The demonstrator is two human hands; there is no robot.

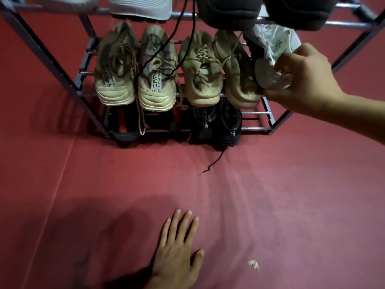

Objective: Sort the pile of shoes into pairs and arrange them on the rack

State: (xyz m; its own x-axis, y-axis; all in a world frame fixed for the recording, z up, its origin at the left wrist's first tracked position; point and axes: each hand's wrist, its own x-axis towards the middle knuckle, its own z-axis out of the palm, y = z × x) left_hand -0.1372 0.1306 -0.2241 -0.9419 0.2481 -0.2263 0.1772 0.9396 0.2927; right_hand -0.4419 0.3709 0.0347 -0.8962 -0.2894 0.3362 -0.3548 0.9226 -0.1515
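Red ribbed mat (pixel 270 205), seemingly foam

A home-like indoor corner: red matted floor (pixel 270 195) and a metal shoe rack (pixel 52 59) loaded with worn sneakers (pixel 114 80).

R hand (pixel 300 80) grips white shoe (pixel 270 51) at rack (pixel 266 113).

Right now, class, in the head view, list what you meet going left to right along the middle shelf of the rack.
Beige lettered sneaker → its matching beige lettered sneaker → tan laced sneaker → second tan laced sneaker → white shoe with green markings, gripped by the right hand.
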